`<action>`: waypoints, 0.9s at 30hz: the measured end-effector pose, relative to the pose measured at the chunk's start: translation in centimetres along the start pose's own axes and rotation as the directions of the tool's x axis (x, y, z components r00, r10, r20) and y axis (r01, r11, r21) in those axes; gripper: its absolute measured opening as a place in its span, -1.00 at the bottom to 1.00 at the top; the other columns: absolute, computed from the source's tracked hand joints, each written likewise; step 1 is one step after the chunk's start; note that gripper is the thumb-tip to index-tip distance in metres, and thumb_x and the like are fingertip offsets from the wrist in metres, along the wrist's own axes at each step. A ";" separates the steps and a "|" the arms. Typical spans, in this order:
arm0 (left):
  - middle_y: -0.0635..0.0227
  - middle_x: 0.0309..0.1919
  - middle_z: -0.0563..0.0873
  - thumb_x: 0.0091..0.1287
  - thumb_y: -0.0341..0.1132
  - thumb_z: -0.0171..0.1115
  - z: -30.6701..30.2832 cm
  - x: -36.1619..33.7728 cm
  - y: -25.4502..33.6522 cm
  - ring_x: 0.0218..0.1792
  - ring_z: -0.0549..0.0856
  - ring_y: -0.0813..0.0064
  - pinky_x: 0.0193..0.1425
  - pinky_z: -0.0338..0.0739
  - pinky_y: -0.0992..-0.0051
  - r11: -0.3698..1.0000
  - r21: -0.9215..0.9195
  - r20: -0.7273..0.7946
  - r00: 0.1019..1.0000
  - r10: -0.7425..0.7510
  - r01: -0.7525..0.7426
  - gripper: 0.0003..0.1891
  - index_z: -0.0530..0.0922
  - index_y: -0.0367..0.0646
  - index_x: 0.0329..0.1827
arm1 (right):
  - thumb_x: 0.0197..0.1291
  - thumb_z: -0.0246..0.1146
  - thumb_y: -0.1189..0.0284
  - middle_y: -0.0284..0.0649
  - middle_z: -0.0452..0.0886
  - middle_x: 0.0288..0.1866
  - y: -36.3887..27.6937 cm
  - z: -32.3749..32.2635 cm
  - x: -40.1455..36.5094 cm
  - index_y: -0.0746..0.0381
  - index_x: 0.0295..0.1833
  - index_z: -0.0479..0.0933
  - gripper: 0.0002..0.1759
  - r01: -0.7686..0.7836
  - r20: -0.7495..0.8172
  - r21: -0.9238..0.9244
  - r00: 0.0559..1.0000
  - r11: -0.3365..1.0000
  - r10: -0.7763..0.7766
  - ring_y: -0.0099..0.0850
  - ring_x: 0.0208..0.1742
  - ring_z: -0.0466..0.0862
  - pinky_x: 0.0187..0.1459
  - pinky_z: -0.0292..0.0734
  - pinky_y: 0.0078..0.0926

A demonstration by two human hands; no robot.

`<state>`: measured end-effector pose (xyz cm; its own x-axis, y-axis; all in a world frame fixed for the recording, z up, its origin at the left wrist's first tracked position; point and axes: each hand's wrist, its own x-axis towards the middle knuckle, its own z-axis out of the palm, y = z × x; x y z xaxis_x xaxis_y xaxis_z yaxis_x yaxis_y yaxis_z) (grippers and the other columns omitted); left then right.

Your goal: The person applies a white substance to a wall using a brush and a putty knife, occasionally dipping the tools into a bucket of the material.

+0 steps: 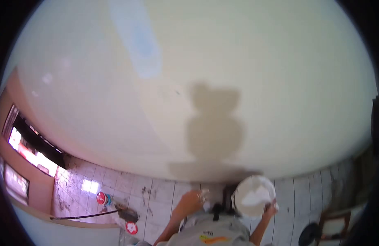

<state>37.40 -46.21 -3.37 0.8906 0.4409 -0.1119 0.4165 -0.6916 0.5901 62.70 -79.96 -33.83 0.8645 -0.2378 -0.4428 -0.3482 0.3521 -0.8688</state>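
A white bucket [243,207] with thick white material [257,196] inside is in front of me, right of the middle. My right hand [270,209] is closed at its right rim, with fingers over the edge and white smears on them. Left of the bucket and apart from it, my left hand [193,200] is raised near my body. Its fingers look curled and carry white smears. Whether a small thing is in them is too blurred to make out. Ahead stands a broad pale wall [279,102] with a bluish-white patch [142,45] high on its left part.
On the tiled floor [128,180], dark smudges show. A red-and-white tub [101,198] and a red-and-white lid [131,227] are at lower left, near a long dark pole [85,215]. A wooden frame [335,225] and a round black object [308,234] are at lower right. A bright doorway [31,151] opens at far left.
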 end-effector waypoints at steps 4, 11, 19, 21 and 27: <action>0.07 -0.07 0.68 0.37 -0.14 0.13 0.4 0.3 -1.0 -0.04 0.64 0.02 0.03 0.53 0.14 0.994 0.078 0.016 0.997 0.077 -0.078 -0.64 0.57 -0.12 0.13 | 0.23 0.34 0.22 -0.42 0.38 -0.76 -3.9 2.0 -1.2 0.18 -0.41 0.60 -0.72 0.198 -0.001 -0.230 0.979 0.953 -0.204 -0.58 -0.76 0.39 -0.74 0.21 -0.57; 0.10 0.07 0.64 0.33 -0.23 0.18 -0.5 1.3 2.9 0.14 0.57 0.11 0.21 0.44 0.14 0.984 -0.038 0.016 0.984 0.175 -0.174 -0.62 0.55 -0.17 0.16 | 0.28 0.22 0.16 -0.13 0.61 -0.58 -12.5 8.1 -4.0 0.30 -0.36 0.60 -0.61 0.745 0.585 -0.530 0.667 0.404 -0.462 -0.34 -0.59 0.48 -0.49 0.40 -0.26; -0.05 0.40 0.21 0.24 -0.15 0.30 -0.3 5.6 7.7 0.36 0.26 -0.10 0.36 0.19 -0.05 0.867 0.281 -0.229 0.848 0.478 -0.412 -0.33 0.31 -0.04 0.43 | 0.17 0.34 0.07 -0.06 0.63 -0.54 -13.6 20.9 -10.3 0.27 -0.31 0.60 -0.58 0.889 0.758 -0.453 0.345 -0.066 -0.553 -0.12 -0.51 0.59 -0.39 0.48 -0.17; -0.05 0.40 0.21 0.24 -0.17 0.30 -1.1 6.3 8.1 0.37 0.25 -0.10 0.36 0.19 -0.04 0.854 0.340 -0.254 0.836 0.487 -0.394 -0.32 0.29 -0.08 0.43 | 0.14 0.37 0.13 -0.09 0.64 -0.52 -14.3 23.6 -14.4 0.26 -0.27 0.60 -0.63 0.899 0.799 -0.430 0.334 -0.087 -0.499 -0.13 -0.45 0.65 -0.34 0.53 -0.19; 0.12 0.14 0.51 0.24 -0.28 0.28 -6.5 8.1 6.4 0.24 0.42 0.12 0.29 0.24 0.12 0.837 0.444 -0.489 0.696 0.525 -0.319 -0.52 0.45 -0.14 0.23 | 0.00 0.46 0.14 -0.17 0.55 -0.72 -22.3 29.8 -28.0 0.25 -0.55 0.49 -0.57 0.941 0.776 -0.110 0.282 0.319 -0.564 -0.22 -0.70 0.59 -0.53 0.50 -0.34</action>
<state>46.10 -43.39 4.66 0.7495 0.2238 0.6231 0.1454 -0.9738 0.1749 57.05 -54.14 4.57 0.7213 0.4367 0.5376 0.6631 -0.2109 -0.7182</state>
